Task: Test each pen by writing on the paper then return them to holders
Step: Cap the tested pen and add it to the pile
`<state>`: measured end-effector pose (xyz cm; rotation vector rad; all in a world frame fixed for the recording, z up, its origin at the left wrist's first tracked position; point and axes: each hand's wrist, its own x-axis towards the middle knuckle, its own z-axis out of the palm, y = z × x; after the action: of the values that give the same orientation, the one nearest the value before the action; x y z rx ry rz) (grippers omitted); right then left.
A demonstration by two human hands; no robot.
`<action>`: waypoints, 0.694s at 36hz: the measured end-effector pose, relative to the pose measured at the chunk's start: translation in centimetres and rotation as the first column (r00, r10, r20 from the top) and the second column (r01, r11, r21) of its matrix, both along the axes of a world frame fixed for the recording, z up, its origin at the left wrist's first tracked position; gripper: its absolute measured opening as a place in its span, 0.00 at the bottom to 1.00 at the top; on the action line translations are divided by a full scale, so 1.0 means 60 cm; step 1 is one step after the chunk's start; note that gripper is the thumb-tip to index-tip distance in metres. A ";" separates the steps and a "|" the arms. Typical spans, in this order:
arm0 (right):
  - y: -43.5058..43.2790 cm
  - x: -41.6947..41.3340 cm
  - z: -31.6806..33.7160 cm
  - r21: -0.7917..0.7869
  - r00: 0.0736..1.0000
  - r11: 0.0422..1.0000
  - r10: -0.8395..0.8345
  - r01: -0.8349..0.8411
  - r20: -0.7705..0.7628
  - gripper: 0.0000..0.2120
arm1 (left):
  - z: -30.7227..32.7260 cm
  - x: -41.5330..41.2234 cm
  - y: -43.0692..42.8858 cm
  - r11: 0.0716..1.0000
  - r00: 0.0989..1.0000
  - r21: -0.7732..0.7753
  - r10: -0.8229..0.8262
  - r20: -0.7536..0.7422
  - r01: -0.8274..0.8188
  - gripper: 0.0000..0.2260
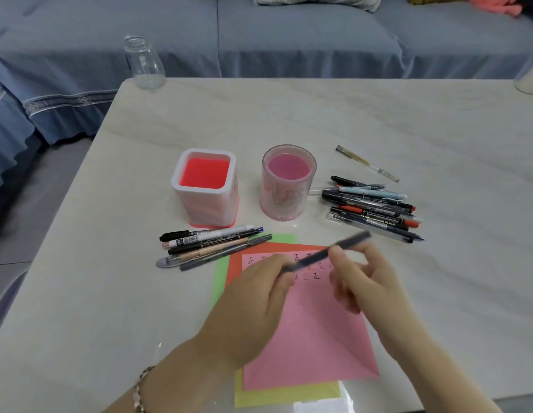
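Rows of "正" are seen written on the pink paper [313, 338], which is laid over orange, green and yellow sheets at the desk's [408, 120] near edge. "BLACK" is read on one pen in the right pile [372, 207]; other labels are blurred. A dark pen [316, 257] is held over the paper: its lower end is pinched in the left hand [253, 305] grip, its barrel in the right hand [369, 281] grip. A left pen group [211, 245] is laid before the square holder [211, 207], with the round holder [286, 201] beside it. Only red and pink bottoms are seen inside.

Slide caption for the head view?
Left hand and right hand hold dark pen over marked pink paper; square holder, round holder empty.
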<state>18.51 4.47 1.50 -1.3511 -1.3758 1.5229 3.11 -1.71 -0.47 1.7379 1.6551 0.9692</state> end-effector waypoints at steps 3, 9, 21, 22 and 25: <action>-0.008 -0.019 0.000 -0.019 0.994 0.997 0.073 -0.074 -0.077 0.17 | 0.000 0.007 -0.001 0.987 0.989 0.067 -0.141 -0.037 0.143 0.12; -0.023 -0.040 -0.022 -0.006 0.992 1.000 -0.016 0.016 -0.122 0.24 | 0.003 0.016 -0.005 0.970 0.975 0.128 -0.193 -0.110 0.207 0.10; -0.016 -0.010 -0.015 0.155 0.991 0.987 -0.022 0.042 -0.130 0.20 | 0.006 -0.007 -0.012 0.983 0.979 -0.024 -0.184 -0.091 0.182 0.06; -0.011 -0.004 -0.014 0.147 0.989 0.984 -0.086 0.104 -0.124 0.21 | -0.005 -0.014 -0.009 0.994 0.986 -0.047 -0.108 -0.129 0.103 0.09; 0.005 0.014 -0.022 0.184 0.984 0.967 -0.174 0.178 -0.039 0.18 | -0.041 -0.041 0.006 0.993 0.966 0.033 0.116 -0.230 -0.112 0.08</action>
<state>19.37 4.77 0.21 -1.2974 -1.3120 1.2557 0.67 -1.36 -2.95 1.8443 1.9166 0.8613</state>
